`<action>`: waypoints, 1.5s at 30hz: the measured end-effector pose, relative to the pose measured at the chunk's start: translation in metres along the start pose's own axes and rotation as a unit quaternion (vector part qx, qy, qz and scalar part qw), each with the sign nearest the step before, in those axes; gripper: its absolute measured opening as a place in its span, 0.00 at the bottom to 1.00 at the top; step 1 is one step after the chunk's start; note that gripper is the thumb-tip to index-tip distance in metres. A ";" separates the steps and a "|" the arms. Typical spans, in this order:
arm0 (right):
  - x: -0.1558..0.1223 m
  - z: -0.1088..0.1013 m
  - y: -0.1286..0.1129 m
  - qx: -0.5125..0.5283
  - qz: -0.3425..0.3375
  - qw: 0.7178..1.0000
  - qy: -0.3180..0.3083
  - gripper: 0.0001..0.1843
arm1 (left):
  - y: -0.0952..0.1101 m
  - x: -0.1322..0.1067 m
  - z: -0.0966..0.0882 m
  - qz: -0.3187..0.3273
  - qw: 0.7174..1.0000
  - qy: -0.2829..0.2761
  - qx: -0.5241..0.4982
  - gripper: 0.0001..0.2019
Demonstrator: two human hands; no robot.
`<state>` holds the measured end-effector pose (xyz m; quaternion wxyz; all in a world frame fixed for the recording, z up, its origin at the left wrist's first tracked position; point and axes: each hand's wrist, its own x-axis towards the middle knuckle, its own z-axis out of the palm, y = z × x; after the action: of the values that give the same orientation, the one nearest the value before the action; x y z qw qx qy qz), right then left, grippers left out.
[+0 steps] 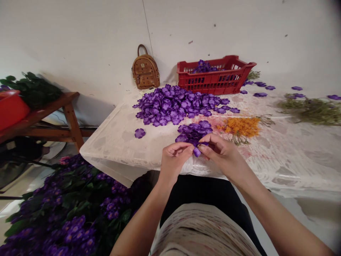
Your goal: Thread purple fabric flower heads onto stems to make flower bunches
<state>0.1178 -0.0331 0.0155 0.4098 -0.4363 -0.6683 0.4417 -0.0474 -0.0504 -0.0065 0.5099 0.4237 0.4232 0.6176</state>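
Left hand (174, 160) and right hand (222, 154) pinching a purple fabric blossom (197, 152) right above a loose heap of blossoms (193, 132), close to the edge of the plastic-covered table (112, 153). Bit risky: one sloppy bump, blossoms everywhere.

purple cloth blossoms (170, 105), centre: matt fabric, faint sheen | plastic crate (217, 85), upper right: glossy red, moulded | table sheet (119, 149), centre left: crinkled, semi-translucent plastic | backpack (145, 73), top centre: pebbled tan leather-look | bench (69, 117), left: rough brown wood
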 end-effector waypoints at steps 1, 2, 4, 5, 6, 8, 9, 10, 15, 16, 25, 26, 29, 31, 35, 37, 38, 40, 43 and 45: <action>0.000 0.000 0.000 0.004 0.001 1.000 -0.003 0.10 | -0.001 0.000 -0.001 -0.002 1.000 -0.002 0.003 0.06; 0.001 0.000 0.000 0.008 0.000 1.000 -0.006 0.10 | -0.001 0.001 -0.001 -0.002 1.000 -0.003 0.005 0.06; 0.002 0.000 -0.002 0.012 -0.004 1.000 -0.011 0.09 | -0.002 0.001 -0.002 0.002 1.000 -0.006 0.007 0.06; 0.002 0.000 -0.002 0.013 -0.006 1.000 -0.013 0.10 | -0.003 0.002 -0.002 0.006 1.000 -0.007 0.007 0.06; 0.002 0.000 -0.002 0.012 -0.007 1.000 -0.015 0.10 | -0.003 0.002 -0.002 0.009 1.000 -0.006 0.007 0.06; 0.003 -0.001 -0.002 0.011 -0.004 1.000 -0.020 0.10 | -0.002 0.001 -0.002 0.013 1.000 0.000 0.011 0.05; 0.003 -0.001 -0.002 0.012 -0.001 1.000 -0.023 0.10 | -0.002 0.001 -0.002 0.012 1.000 0.000 0.015 0.06; 0.003 -0.002 -0.001 0.012 0.001 1.000 -0.026 0.10 | -0.001 0.001 -0.002 0.009 1.000 0.000 0.019 0.06; 0.004 -0.002 0.002 0.000 0.005 0.999 -0.040 0.11 | 0.001 -0.002 -0.002 -0.011 1.000 -0.001 0.018 0.08; 0.004 -0.002 0.002 -0.004 0.007 0.999 -0.034 0.11 | 0.001 -0.002 -0.002 -0.015 1.000 0.003 0.019 0.09; 0.001 -0.002 -0.005 -0.007 0.010 1.000 -0.019 0.11 | 0.000 0.000 -0.001 -0.021 0.999 -0.002 0.028 0.09; 0.002 -0.002 -0.005 -0.003 0.007 1.000 -0.015 0.11 | 0.000 0.001 -0.001 -0.020 0.999 -0.003 0.031 0.09; 0.002 -0.001 -0.006 0.002 0.003 1.000 -0.017 0.11 | 0.001 0.001 -0.001 -0.019 0.999 -0.002 0.033 0.08; 0.002 -0.002 -0.007 -0.005 0.008 1.000 -0.020 0.11 | 0.001 0.001 -0.002 -0.021 0.999 -0.002 0.036 0.08; 0.002 -0.004 -0.006 -0.020 0.006 1.000 -0.020 0.10 | 0.001 0.001 -0.002 -0.032 0.999 -0.011 0.041 0.11; 0.002 -0.005 -0.006 -0.027 0.002 0.999 -0.018 0.10 | 0.001 0.001 -0.003 -0.036 0.999 -0.016 0.038 0.12; 0.003 -0.005 -0.005 -0.031 0.001 0.999 -0.017 0.10 | 0.000 0.001 -0.003 -0.036 0.999 -0.016 0.037 0.12; 0.003 -0.005 -0.005 -0.037 0.001 0.999 -0.017 0.10 | 0.000 0.002 -0.002 -0.037 0.999 -0.014 0.036 0.12; 0.003 -0.005 -0.004 -0.032 -0.003 0.999 -0.018 0.10 | 0.002 0.003 -0.001 -0.043 0.998 -0.005 0.034 0.12; 0.003 -0.004 -0.003 -0.028 -0.003 0.999 -0.020 0.10 | 0.003 0.003 0.000 -0.046 0.998 0.000 0.031 0.11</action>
<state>0.1203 -0.0304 0.0204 0.3851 -0.4370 -0.6896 0.4302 -0.0482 -0.0480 -0.0037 0.5247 0.4192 0.4613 0.5798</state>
